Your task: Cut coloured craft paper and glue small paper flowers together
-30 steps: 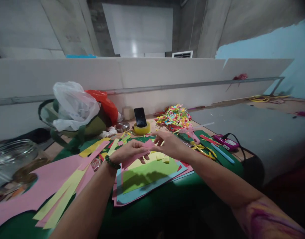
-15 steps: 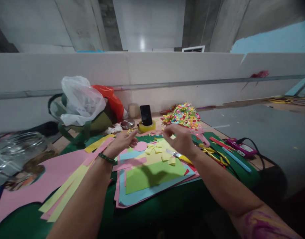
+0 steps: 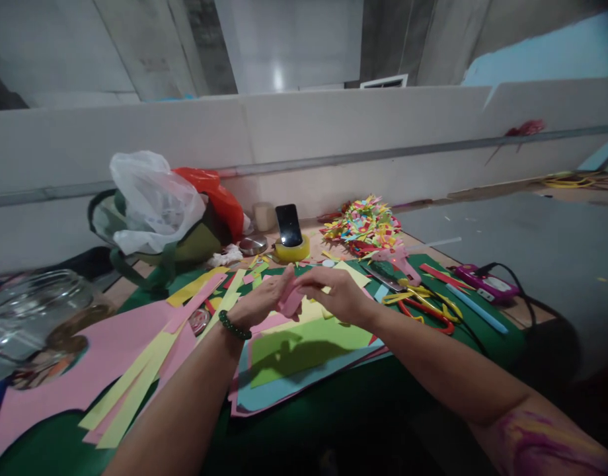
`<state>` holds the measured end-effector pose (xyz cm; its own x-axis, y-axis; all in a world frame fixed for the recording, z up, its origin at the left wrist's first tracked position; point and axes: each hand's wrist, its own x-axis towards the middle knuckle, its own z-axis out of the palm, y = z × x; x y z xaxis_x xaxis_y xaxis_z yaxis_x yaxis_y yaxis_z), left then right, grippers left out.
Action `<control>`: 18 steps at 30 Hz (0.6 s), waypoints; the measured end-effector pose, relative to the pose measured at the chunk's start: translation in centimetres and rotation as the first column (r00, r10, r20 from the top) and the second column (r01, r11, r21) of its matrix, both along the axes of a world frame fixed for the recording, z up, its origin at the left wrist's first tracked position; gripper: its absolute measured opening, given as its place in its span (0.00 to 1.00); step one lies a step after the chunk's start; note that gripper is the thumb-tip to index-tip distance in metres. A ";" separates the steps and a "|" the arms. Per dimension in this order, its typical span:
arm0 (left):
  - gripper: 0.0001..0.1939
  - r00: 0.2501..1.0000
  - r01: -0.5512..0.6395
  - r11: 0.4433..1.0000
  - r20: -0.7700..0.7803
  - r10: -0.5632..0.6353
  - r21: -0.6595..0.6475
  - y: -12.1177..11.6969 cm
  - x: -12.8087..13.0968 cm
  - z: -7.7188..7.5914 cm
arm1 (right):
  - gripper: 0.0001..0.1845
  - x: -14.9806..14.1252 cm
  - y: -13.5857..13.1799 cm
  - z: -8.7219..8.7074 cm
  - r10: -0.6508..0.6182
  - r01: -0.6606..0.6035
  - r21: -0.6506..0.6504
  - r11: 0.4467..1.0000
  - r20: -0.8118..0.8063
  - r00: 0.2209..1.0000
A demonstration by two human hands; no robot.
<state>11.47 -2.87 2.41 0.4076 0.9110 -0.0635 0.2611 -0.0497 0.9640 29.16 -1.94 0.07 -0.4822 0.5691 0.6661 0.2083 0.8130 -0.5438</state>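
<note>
A pink piece of paper [image 3: 290,301] is between my two hands, above a stack of coloured sheets. My left hand [image 3: 264,299], with a green bead bracelet on the wrist, holds it against the fingers, thumb raised. From the other side my right hand [image 3: 340,294] grips its edge with bent fingers. Below them lie a green sheet [image 3: 308,344] and a light blue sheet [image 3: 279,390]. Small yellow paper pieces beneath are mostly hidden by my hands. Yellow-and-red-handled scissors [image 3: 427,307] rest right of my right forearm.
A phone [image 3: 289,225] leans on a yellow tape roll [image 3: 293,250]. A heap of colourful paper bits [image 3: 363,225] and a pink glue gun [image 3: 398,261] are behind right. A purple power strip [image 3: 485,284] sits right. Long paper strips [image 3: 135,383], a bag [image 3: 195,238] and a clear jar [image 3: 41,311] stand left.
My hands have come together from apart. The pink paper circle that lay on the stack is no longer seen there, and pink paper is now between them. The cutter knife is out of sight.
</note>
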 end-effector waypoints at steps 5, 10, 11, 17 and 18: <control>0.29 0.973 0.208 0.978 -0.109 -0.206 0.013 -1.1 1.4 0.6 | 0.04 0.5 0.3 0.7 -0.049 0.044 -0.096 0.994 -0.056 0.997; 0.15 0.973 0.221 0.975 -0.075 -0.219 0.015 -0.9 1.5 0.1 | 0.01 0.6 0.5 0.7 -0.037 0.036 -0.025 0.999 -0.071 0.997; 0.13 0.975 0.215 0.976 -0.056 -0.213 0.042 -0.8 1.5 0.0 | 0.02 0.6 0.5 0.7 -0.029 0.027 -0.029 0.999 -0.085 0.996; 0.19 0.985 0.133 0.985 0.098 -0.144 0.111 -0.8 2.1 -0.3 | 0.05 0.4 0.0 1.1 0.016 -0.034 -0.104 0.994 -0.173 0.985; 0.26 0.986 0.107 0.989 0.117 -0.118 0.099 -0.8 2.2 -0.2 | 0.05 0.4 0.0 1.1 0.023 -0.049 -0.135 0.990 -0.183 0.983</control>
